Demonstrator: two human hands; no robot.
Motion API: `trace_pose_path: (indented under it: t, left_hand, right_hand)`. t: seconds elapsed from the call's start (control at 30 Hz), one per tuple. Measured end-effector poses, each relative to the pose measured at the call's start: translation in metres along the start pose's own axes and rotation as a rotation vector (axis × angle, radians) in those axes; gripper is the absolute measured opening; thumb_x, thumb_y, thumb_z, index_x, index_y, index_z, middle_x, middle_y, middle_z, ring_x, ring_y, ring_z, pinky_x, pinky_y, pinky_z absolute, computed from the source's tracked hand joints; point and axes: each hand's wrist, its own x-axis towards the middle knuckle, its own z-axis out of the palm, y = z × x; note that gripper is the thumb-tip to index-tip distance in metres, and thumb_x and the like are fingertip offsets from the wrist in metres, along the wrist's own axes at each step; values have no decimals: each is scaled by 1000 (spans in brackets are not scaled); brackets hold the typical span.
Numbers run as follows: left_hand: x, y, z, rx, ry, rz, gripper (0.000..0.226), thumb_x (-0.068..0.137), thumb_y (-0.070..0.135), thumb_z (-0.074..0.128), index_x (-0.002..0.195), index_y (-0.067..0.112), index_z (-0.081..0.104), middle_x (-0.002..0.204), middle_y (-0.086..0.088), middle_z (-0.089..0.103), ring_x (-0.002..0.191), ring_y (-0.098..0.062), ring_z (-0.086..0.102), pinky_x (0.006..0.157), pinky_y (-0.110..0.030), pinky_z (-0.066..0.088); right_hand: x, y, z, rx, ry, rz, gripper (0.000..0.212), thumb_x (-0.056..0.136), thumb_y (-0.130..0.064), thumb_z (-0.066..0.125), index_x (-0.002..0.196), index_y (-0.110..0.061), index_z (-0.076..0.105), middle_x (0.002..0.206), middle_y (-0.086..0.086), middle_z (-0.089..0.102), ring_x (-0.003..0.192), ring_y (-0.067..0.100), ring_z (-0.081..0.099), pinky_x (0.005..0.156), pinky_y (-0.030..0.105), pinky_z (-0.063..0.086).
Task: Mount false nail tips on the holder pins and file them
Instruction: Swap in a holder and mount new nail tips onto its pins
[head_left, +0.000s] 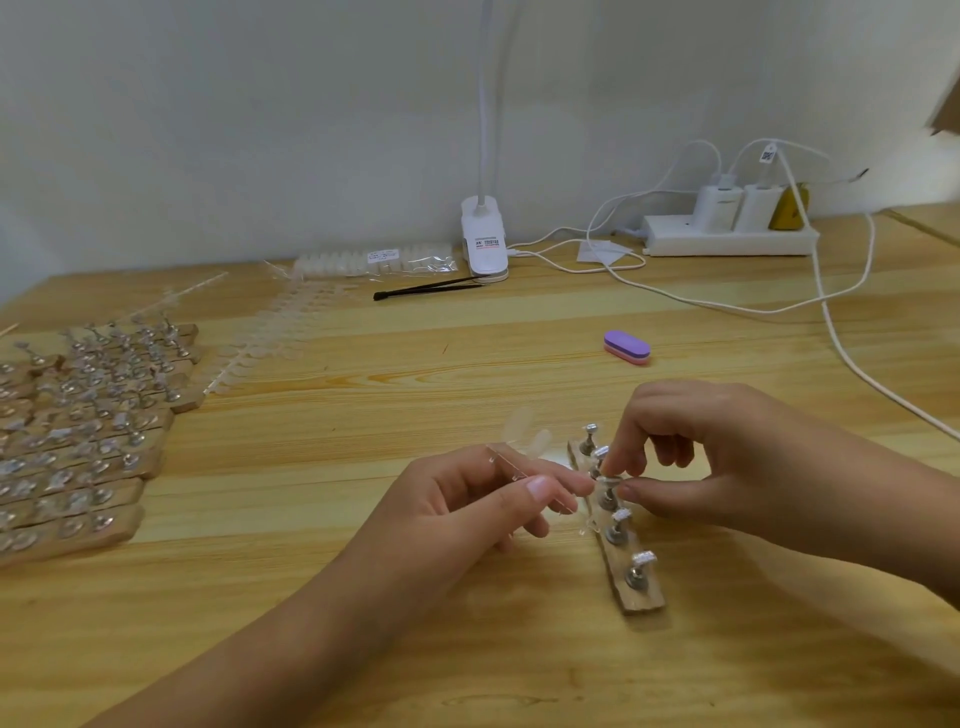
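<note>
Seating a clear nail tip (607, 479) on the middle pin of the five-pin wooden holder strip (631, 597), pinched there between thumb and forefinger of the right hand (691, 457), other fingers curled. Too small and glassy to tell which way its free edge points. Judged early in the mounting: four other pins apparently bare (white pads showing on top), filing not yet started. Long axis of the strip running away from the person, near end swung slightly right. Just left of the strip, left hand (467, 499) pinching a clear sprue (503, 457) with two tips attached, pointing away. Beyond the strip, well apart, a purple-and-pink buffer block (626, 347), lying flat. Far left of the strip, many more pinned holders (88, 415) and sheets of nail tips (270, 338).
</note>
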Motion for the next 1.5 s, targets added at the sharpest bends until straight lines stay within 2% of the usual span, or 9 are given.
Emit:
trace_pose_path:
  t: [0.47, 0.7, 0.8, 0.93, 1.0, 1.1, 1.2, 1.3, 1.5]
  left_hand:
    - [-3, 0, 3, 34, -44, 31, 21, 85, 45, 65, 91, 30, 78, 62, 19, 55, 55, 3, 41, 55, -8, 33]
    - [-6, -2, 6, 148, -21, 52, 20, 84, 54, 61, 91, 43, 76, 73, -13, 62, 61, -26, 43, 60, -27, 35]
    - [-7, -1, 8, 162, 21, 70, 22, 87, 49, 56, 72, 47, 72, 58, 9, 46, 53, -6, 37, 53, -19, 32]
    - [-7, -1, 9, 184, 48, 86, 38, 87, 49, 54, 54, 30, 58, 53, 11, 43, 51, -4, 35, 53, -15, 31]
    - [-9, 0, 10, 182, 50, 117, 34, 87, 48, 53, 58, 33, 63, 54, 9, 41, 52, -6, 34, 53, -16, 30]
    - [-13, 4, 10, 262, 85, 308, 22, 91, 35, 55, 80, 45, 71, 58, 8, 44, 53, -7, 38, 51, -20, 33]
    - [-13, 7, 11, 453, 164, 560, 22, 92, 20, 55, 94, 24, 76, 70, 2, 60, 58, -9, 50, 54, -20, 41]
    - [-16, 7, 11, 593, 204, 713, 22, 88, 13, 55, 88, 14, 77, 78, -1, 62, 67, -12, 57, 61, -22, 45]
    - [-8, 5, 5, -110, 200, 305, 28, 89, 29, 50, 81, 23, 76, 107, -2, 72, 102, -18, 66, 83, -24, 51]
  right_hand:
    - [-2, -20, -1, 332, 180, -83, 25, 75, -58, 65, 89, -39, 71, 81, -13, 67, 72, 12, 60, 63, 18, 49]
    - [-4, -27, 17, 348, 183, -81, 18, 76, -51, 63, 80, -34, 63, 75, -10, 65, 68, 14, 52, 59, 31, 45]
    - [-6, -29, 19, 89, 266, -198, 13, 82, -41, 65, 76, -31, 61, 76, -12, 60, 71, 10, 50, 63, 22, 42]
    - [-7, -35, 22, -500, 401, -481, 14, 88, -17, 65, 74, -15, 66, 80, -1, 62, 68, 21, 49, 61, 36, 46]
    - [-8, -38, 21, -368, 366, -428, 14, 89, -24, 64, 76, -20, 65, 81, -6, 60, 71, 18, 51, 66, 32, 46]
    - [-8, -37, 9, 344, 163, -135, 17, 82, -46, 68, 76, -31, 65, 76, -9, 58, 71, 14, 50, 70, 23, 40]
    - [-6, -32, 7, 832, -54, 4, 17, 74, -43, 73, 76, -26, 69, 75, -2, 59, 72, 27, 51, 73, 35, 42]
    - [-1, -33, 11, 1130, 1, 72, 15, 66, -34, 78, 69, -23, 67, 69, -4, 53, 66, 13, 44, 65, 24, 42]
    - [-4, -30, 8, 724, 228, 12, 24, 72, -47, 70, 78, -23, 67, 69, -10, 57, 64, 5, 51, 63, 14, 45]
